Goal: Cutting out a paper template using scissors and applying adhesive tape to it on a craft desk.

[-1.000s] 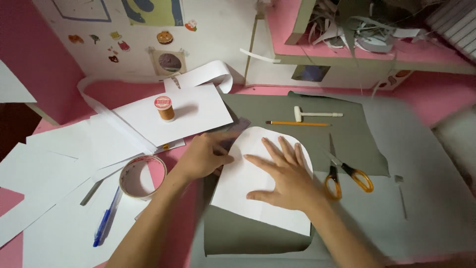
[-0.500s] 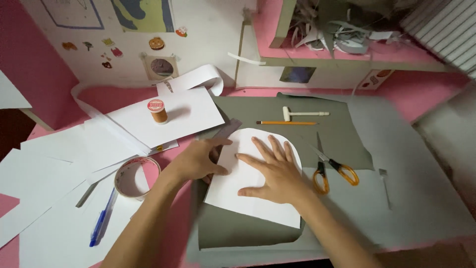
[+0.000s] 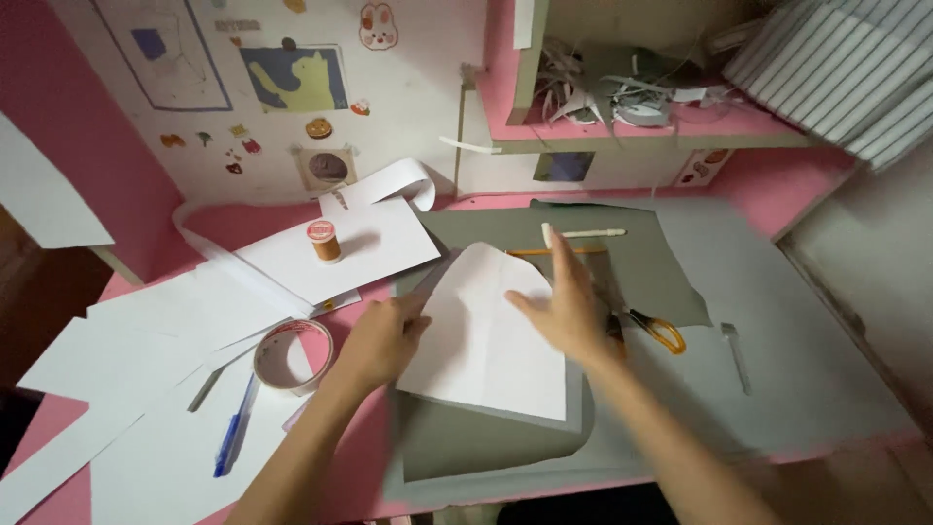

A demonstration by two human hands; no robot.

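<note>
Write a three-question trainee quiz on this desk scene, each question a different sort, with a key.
1. True or false: the left hand rests on the left edge of the white paper pattern.
2. Multiple choice: what lies just right of the right hand? A) orange-handled scissors B) a stapler C) a ruler
3. Fill in: the spool of thread stands upright on a sheet of ____ paper.

Key: 1 true; 2 A; 3 white. The pattern lies on a grey sheet, and the right hand is blurred, so whether it presses the pattern cannot be told. A tape roll and a blue pen lie left of the left hand.
</note>
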